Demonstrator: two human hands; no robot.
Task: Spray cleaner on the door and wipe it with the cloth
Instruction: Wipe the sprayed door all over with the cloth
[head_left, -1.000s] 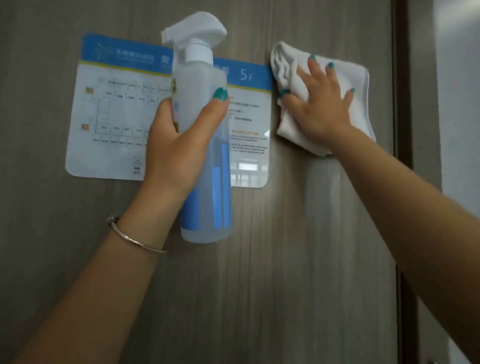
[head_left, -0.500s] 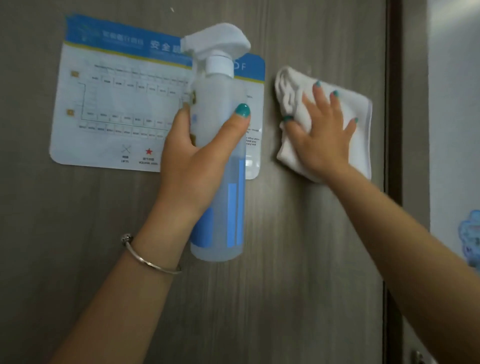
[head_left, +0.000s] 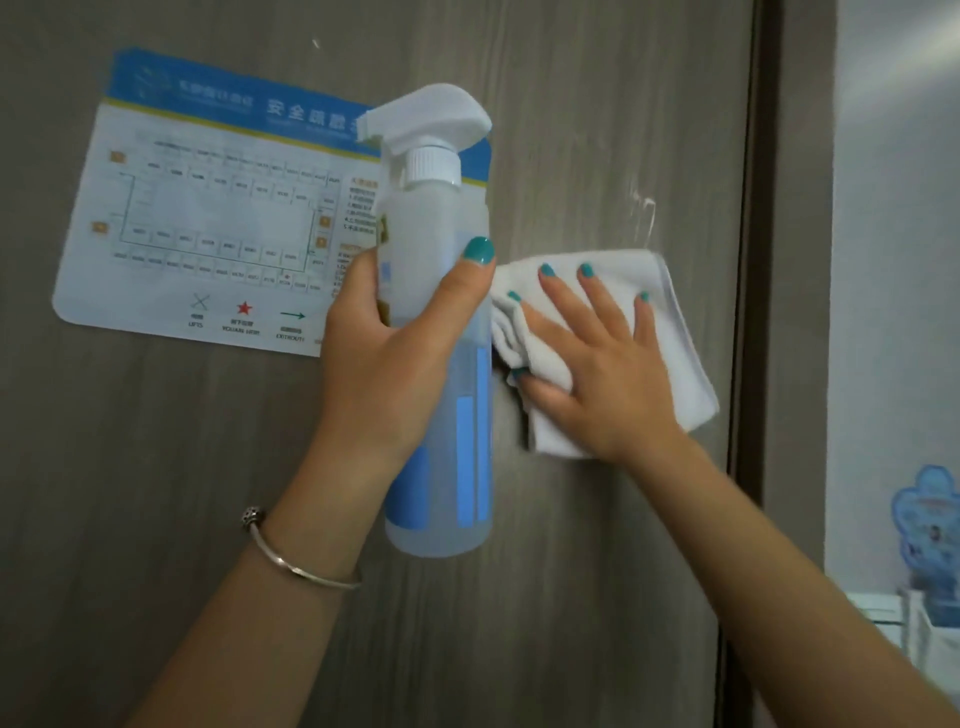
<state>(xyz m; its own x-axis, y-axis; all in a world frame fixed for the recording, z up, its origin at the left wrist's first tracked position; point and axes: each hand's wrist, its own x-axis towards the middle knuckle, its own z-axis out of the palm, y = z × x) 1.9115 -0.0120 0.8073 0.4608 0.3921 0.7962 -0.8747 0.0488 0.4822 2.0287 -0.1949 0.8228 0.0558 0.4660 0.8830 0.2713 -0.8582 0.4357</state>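
Observation:
A grey-brown wood-grain door (head_left: 571, 597) fills the view. My left hand (head_left: 395, 364) grips a translucent spray bottle (head_left: 441, 467) with a white trigger head and blue label stripes, held upright in front of the door. My right hand (head_left: 602, 374) presses a folded white cloth (head_left: 680, 364) flat against the door with spread fingers, just right of the bottle. The thumb tucks under a bunched fold of the cloth. Wet streaks (head_left: 641, 218) glisten on the door above the cloth.
A blue-and-white laminated floor-plan sign (head_left: 208, 218) is stuck to the door at upper left, partly behind the bottle. The dark door frame (head_left: 748, 312) runs down the right, with a pale wall (head_left: 893, 260) and a blue item (head_left: 927, 519) beyond it.
My right hand has slid the cloth down the door, from level with the sign's top to beside the bottle's middle. The left hand keeps holding the bottle.

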